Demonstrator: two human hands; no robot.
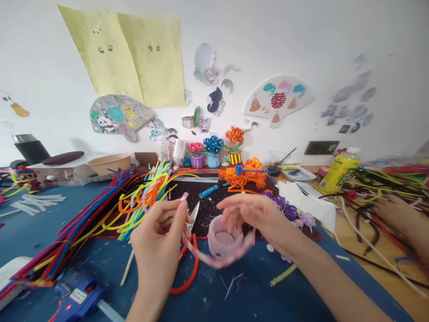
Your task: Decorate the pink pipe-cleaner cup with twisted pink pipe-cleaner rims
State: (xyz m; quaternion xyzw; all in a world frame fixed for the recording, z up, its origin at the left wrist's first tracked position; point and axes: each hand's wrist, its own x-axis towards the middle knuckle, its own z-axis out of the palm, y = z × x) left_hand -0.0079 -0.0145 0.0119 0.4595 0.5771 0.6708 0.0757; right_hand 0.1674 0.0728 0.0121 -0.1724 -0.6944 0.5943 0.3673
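Note:
Slightly left of centre, my left hand [161, 241] pinches a pink-and-white twisted pipe cleaner [217, 263]. Its short end pokes up above the fingertips, and the rest curves below towards my right hand. My right hand [248, 214] hovers with fingers apart above a small pink fuzzy pot [217, 241], partly covering it; the strip's far end passes by this hand, blurred, and no grip on it shows. Behind my left fingers lie scissors [194, 217], blades pointing away, with red loop handles on the blue table.
Bundled coloured pipe cleaners [70, 223] lie left, above a blue glue gun [80, 293]. Orange pipe-cleaner flowers [248, 174] and purple flowers [284, 208] sit behind and right. A yellow bottle [340, 170] stands right, near another person's hand [392, 210]. Finished flower pots [213, 160] line the wall.

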